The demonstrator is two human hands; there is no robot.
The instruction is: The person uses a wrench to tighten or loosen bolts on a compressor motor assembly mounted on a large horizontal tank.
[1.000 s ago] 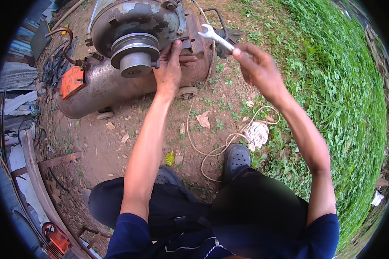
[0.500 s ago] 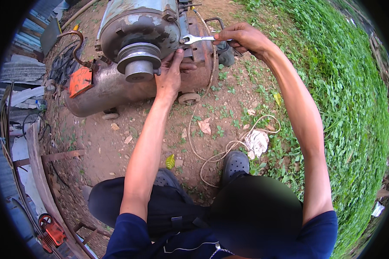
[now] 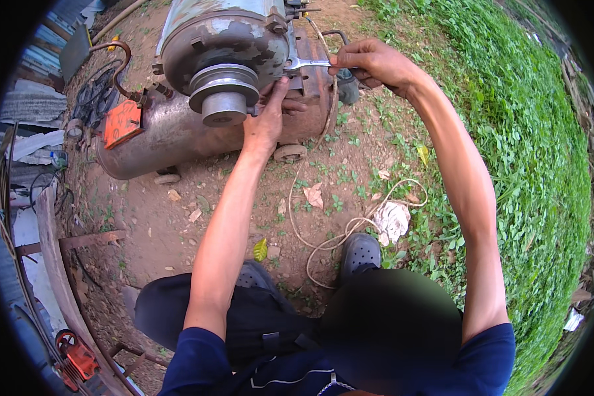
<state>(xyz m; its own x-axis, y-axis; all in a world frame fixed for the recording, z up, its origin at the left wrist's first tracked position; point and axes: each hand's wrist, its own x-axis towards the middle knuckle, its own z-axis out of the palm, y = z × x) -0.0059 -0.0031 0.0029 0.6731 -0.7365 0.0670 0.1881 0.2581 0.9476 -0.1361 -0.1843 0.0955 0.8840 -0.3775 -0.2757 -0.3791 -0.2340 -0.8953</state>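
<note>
My right hand [image 3: 376, 63] grips a silver open-end wrench [image 3: 313, 63] by its far end. The wrench's jaw meets the right side of a worn blue-grey electric motor [image 3: 234, 43], at its lower edge; the fastener there is hard to make out. Low on that same side, my left hand [image 3: 265, 122] holds the motor's base, thumb up against it and fingers reaching under, partly hidden. Just left of this hand, a grooved silver pulley [image 3: 224, 92] sits on the motor's front. Beneath the motor lies a rusty brown cylindrical tank [image 3: 185, 132] on small wheels.
An orange plate [image 3: 123, 123] and a bent copper-coloured pipe [image 3: 121, 69] stand on the tank's left. A pale cord [image 3: 296, 228] loops over the dirt beside a crumpled white cloth [image 3: 393, 221]. Grass [image 3: 541, 198] grows on the right; a wooden board [image 3: 59, 264] and corrugated sheets [image 3: 36, 105] line the left.
The motor and pulley have shifted slightly right over the tank, my left hand moving along with them. My right hand and the wrench have moved slightly right too.
</note>
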